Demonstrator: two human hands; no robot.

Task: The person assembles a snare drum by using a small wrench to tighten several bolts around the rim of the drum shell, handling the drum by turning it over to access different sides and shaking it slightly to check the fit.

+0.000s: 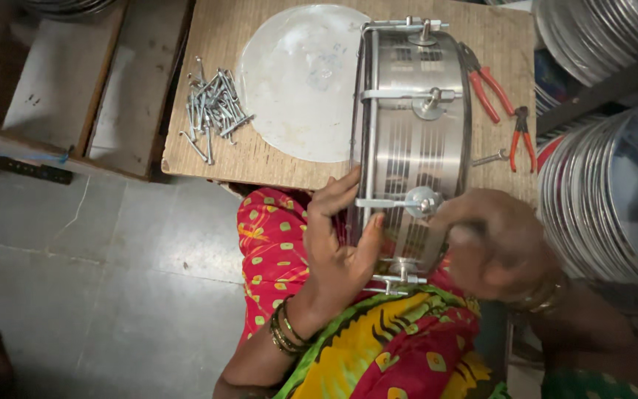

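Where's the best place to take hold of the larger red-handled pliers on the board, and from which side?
Probably the paired red handles of the larger pliers, taken from above. They lie flat beside the metal drum, handles angled away from it and clear of the smaller pliers, leaving the fingers room.

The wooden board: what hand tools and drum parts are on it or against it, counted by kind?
Metal drum shell, gripped by the left hand and right hand: 1
Round white drum skin: 1
Pliers with red handles: 2
Small spanner: 1
Heap of bolts: 1, too tangled to count singly
Total: 6, on the wooden board
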